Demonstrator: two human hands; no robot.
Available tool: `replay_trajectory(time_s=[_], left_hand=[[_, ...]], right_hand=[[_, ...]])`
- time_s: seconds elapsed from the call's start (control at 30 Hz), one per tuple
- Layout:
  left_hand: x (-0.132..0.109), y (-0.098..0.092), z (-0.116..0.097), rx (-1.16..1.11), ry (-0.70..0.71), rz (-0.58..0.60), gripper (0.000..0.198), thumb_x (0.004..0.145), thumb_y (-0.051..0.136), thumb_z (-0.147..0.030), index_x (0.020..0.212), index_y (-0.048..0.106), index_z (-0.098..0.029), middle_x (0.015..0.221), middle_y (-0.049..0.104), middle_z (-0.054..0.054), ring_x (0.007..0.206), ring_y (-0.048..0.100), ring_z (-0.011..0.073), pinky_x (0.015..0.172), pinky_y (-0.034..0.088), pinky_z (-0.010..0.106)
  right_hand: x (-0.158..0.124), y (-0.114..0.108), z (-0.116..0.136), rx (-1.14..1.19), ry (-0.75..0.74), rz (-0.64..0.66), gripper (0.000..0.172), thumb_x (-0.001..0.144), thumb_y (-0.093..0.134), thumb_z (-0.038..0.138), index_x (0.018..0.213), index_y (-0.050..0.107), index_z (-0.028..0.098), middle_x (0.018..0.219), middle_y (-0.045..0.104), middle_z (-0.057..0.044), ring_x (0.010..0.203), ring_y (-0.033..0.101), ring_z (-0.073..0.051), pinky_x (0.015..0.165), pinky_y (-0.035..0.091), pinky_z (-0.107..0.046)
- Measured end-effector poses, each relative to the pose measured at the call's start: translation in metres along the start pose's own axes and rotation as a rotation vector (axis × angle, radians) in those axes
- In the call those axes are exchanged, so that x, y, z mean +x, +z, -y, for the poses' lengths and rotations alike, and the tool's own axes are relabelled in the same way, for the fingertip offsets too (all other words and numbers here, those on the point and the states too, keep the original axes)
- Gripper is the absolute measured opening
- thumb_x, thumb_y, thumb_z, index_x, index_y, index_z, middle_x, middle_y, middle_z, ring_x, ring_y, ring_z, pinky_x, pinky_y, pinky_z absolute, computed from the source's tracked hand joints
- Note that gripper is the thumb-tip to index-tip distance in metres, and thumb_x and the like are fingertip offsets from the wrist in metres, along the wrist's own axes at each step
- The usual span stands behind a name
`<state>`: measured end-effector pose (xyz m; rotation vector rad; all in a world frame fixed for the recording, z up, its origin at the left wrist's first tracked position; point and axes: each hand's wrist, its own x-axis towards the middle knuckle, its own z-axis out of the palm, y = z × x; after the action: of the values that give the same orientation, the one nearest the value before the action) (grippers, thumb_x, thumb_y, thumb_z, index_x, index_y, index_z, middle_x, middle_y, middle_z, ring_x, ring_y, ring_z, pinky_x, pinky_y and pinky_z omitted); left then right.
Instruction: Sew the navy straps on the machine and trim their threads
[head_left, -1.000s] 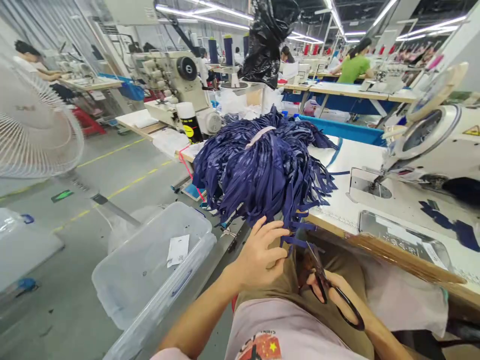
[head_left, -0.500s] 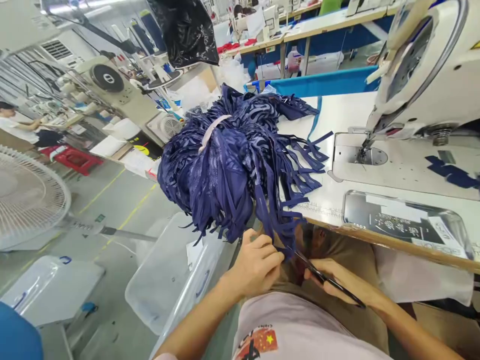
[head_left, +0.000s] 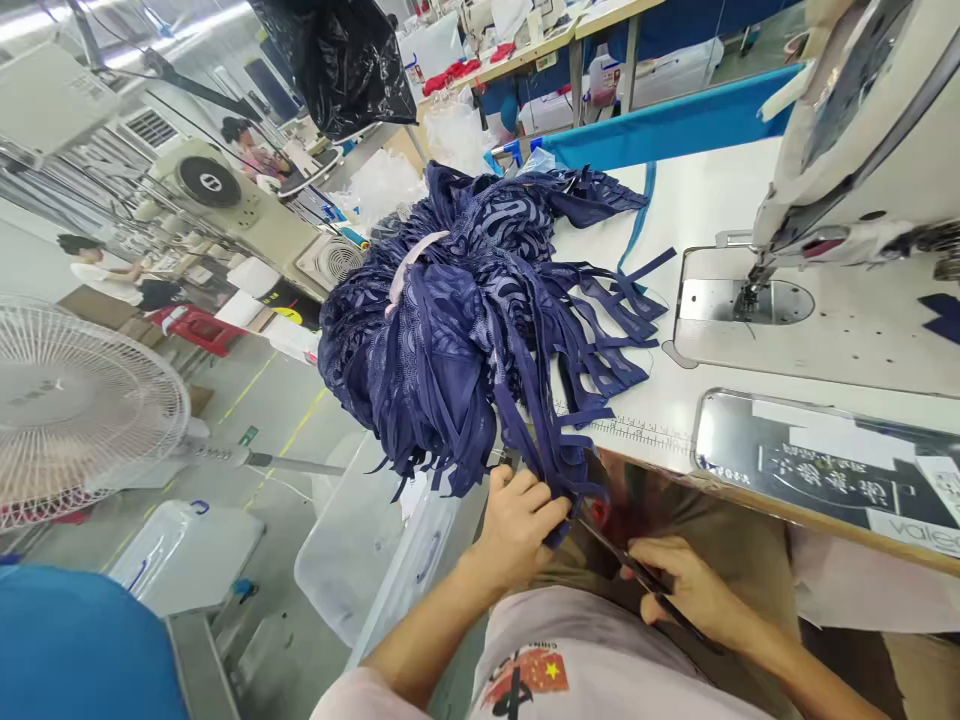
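Observation:
A large bundle of navy lace fabric pieces (head_left: 450, 340) with many hanging straps lies over the left end of the sewing table, bound with a pale pink band (head_left: 412, 268). At its lower edge my left hand (head_left: 517, 520) is closed, its fingers pinching the ends of several navy straps (head_left: 574, 470). My right hand (head_left: 686, 590) is wrapped around long black-handled scissors (head_left: 645, 575). Their tips point up and left, close to the pinched strap ends. Whether the blades touch the fabric is hard to make out.
A sewing machine (head_left: 840, 200) stands on the white table (head_left: 637, 440) at right. Below left are clear plastic bins (head_left: 352, 540) and a white fan (head_left: 82, 410). A black plastic bag (head_left: 337, 65) hangs above the bundle. Other people sit at machines in the far left background.
The view has turned slightly, so the fan and bins appear farther right. My left hand keeps its pinch on the straps. The right hand and scissors have shifted slightly down in view.

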<state>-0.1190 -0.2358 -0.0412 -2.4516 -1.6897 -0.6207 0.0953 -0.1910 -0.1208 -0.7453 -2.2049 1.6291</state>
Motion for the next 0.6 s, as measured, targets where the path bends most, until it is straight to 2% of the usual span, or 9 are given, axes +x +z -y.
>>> replay_trajectory(time_s=[0.1, 0.17, 0.23, 0.3, 0.4, 0.5, 0.6], left_hand=[[-0.003, -0.01, 0.002, 0.031, 0.05, -0.093, 0.01, 0.075, 0.052, -0.016, 0.08, 0.061, -0.019, 0.076, 0.059, 0.005, 0.078, 0.048, 0.0182, 0.071, 0.028, 0.035], [-0.001, -0.018, 0.004, 0.013, 0.094, -0.1, 0.012, 0.074, 0.053, -0.015, 0.081, 0.061, -0.019, 0.097, 0.059, 0.009, 0.096, 0.048, 0.0223, 0.08, 0.03, 0.038], [0.003, -0.024, 0.007, -0.022, 0.132, -0.024, 0.01, 0.074, 0.054, -0.016, 0.08, 0.061, -0.019, 0.113, 0.055, 0.011, 0.111, 0.043, 0.0248, 0.089, 0.029, 0.042], [0.008, -0.027, 0.011, -0.049, 0.155, 0.089, 0.005, 0.075, 0.054, -0.019, 0.075, 0.059, -0.018, 0.121, 0.052, 0.011, 0.119, 0.038, 0.0256, 0.095, 0.025, 0.045], [0.012, -0.027, 0.015, -0.066, 0.149, 0.179, 0.007, 0.077, 0.053, -0.021, 0.072, 0.056, -0.018, 0.117, 0.056, 0.008, 0.119, 0.04, 0.0232, 0.099, 0.022, 0.044], [0.01, -0.023, 0.017, -0.094, 0.117, 0.141, 0.007, 0.078, 0.051, -0.019, 0.076, 0.057, -0.018, 0.105, 0.062, 0.006, 0.11, 0.047, 0.0196, 0.096, 0.027, 0.041], [0.007, -0.02, 0.018, -0.129, 0.117, 0.089, 0.007, 0.077, 0.05, -0.019, 0.074, 0.056, -0.018, 0.098, 0.064, 0.004, 0.102, 0.051, 0.0187, 0.092, 0.03, 0.039]], right_hand=[[-0.003, -0.006, -0.004, 0.016, 0.008, 0.036, 0.031, 0.075, 0.05, 0.044, 0.075, 0.059, 0.014, 0.067, 0.059, -0.005, 0.061, 0.052, -0.018, 0.058, 0.04, -0.028], [0.0, -0.013, -0.004, 0.013, -0.009, 0.075, 0.03, 0.077, 0.044, 0.038, 0.085, 0.059, 0.013, 0.076, 0.061, -0.008, 0.067, 0.054, -0.019, 0.063, 0.042, -0.03], [0.005, -0.018, -0.002, -0.008, -0.013, 0.114, 0.026, 0.076, 0.044, 0.031, 0.089, 0.059, 0.014, 0.08, 0.061, -0.007, 0.07, 0.054, -0.019, 0.065, 0.043, -0.031], [0.014, -0.023, 0.004, -0.021, -0.002, 0.149, 0.023, 0.073, 0.047, 0.026, 0.09, 0.06, 0.015, 0.08, 0.061, -0.006, 0.07, 0.053, -0.019, 0.064, 0.043, -0.03], [0.025, -0.025, 0.013, 0.016, 0.007, 0.169, 0.021, 0.069, 0.049, 0.023, 0.084, 0.061, 0.015, 0.073, 0.06, -0.004, 0.064, 0.052, -0.017, 0.058, 0.042, -0.027], [0.029, -0.019, 0.015, 0.048, 0.027, 0.128, 0.019, 0.067, 0.051, 0.028, 0.075, 0.062, 0.014, 0.067, 0.059, -0.005, 0.061, 0.051, -0.018, 0.056, 0.042, -0.028], [0.024, -0.005, 0.005, 0.051, 0.052, 0.063, 0.026, 0.067, 0.053, 0.038, 0.07, 0.063, 0.014, 0.066, 0.06, -0.007, 0.063, 0.053, -0.02, 0.061, 0.044, -0.032]])
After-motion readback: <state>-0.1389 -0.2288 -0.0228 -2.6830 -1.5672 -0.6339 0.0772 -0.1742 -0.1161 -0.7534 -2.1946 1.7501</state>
